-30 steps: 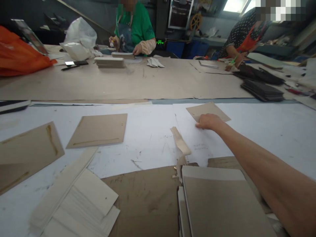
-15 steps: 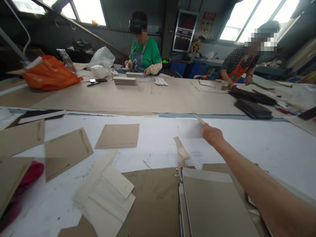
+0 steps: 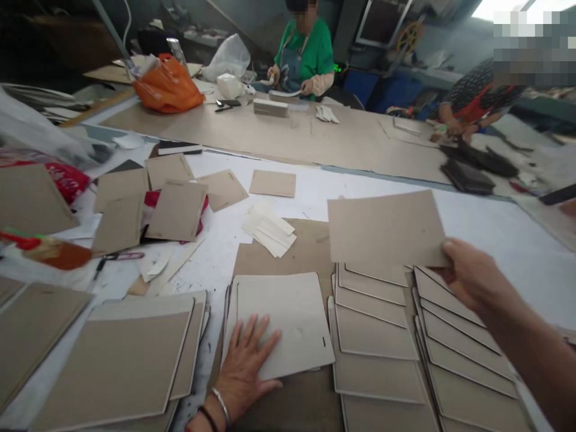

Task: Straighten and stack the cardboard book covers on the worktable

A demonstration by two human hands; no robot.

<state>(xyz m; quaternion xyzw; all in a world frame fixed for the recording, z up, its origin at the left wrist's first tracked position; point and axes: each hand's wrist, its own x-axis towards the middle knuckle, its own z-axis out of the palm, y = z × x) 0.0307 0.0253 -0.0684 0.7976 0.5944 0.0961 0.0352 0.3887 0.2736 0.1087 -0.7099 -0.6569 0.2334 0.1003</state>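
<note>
My left hand (image 3: pixel 249 357) lies spread on a pale grey board (image 3: pixel 288 318) that tops a small pile; a short dark mark shows near the board's right edge. A silver bangle and a dark band circle that wrist. My right hand (image 3: pixel 470 276) is closed on the lower right corner of a tan cardboard sheet (image 3: pixel 382 228), held up above the work surface. Beneath the sheet, a row of overlapping boards (image 3: pixel 373 336) with pale edges fans toward me. A second such row (image 3: pixel 472 360) lies to its right, partly under my right forearm.
Stacked boards (image 3: pixel 121 354) stand at the left. Beyond them lie a glue bottle (image 3: pixel 58 252), loose cardboard pieces (image 3: pixel 177 207) and white strips (image 3: pixel 272 231). Across the table (image 3: pixel 252 135) are an orange bag (image 3: pixel 166 87), a co-worker in green (image 3: pixel 315 54) and another co-worker (image 3: pixel 477 102).
The view has tilted down and swung left. My left hand has come into view on the pale board. My right hand has come nearer, and the cardboard sheet in it now shows its broad face.
</note>
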